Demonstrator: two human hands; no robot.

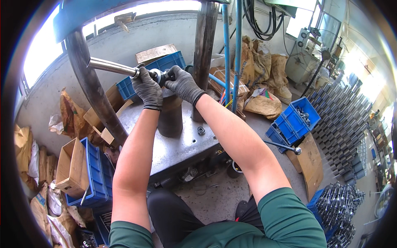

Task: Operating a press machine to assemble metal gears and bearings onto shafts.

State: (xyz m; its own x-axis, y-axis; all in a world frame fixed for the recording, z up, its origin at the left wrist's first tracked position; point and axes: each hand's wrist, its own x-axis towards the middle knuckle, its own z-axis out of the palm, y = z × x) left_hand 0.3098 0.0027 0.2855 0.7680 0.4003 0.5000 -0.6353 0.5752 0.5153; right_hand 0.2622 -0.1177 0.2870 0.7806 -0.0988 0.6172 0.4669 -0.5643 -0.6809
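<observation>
My left hand [147, 87], in a grey glove, is closed around the end of a shiny steel rod [109, 66] that points off to the left, roughly level. Beside it my right hand [185, 84], also gloved, has its fingers closed on a small dark fitting [167, 77] at the rod's right end. A bright metal collar [155, 74] shows between the two hands. Just below them a thick dark metal cylinder [170, 118] stands upright on a steel plate [155, 155]. On that plate, right of the cylinder, lies a dark nut [201, 130].
Dark steel columns [93, 82] [204, 45] rise left and right of my hands. A lever with a ball end [297, 151] juts out at right. Blue bins [295, 120] [97, 173], brown sacks [264, 66] and stacked metal tubes [339, 120] surround the press-like frame.
</observation>
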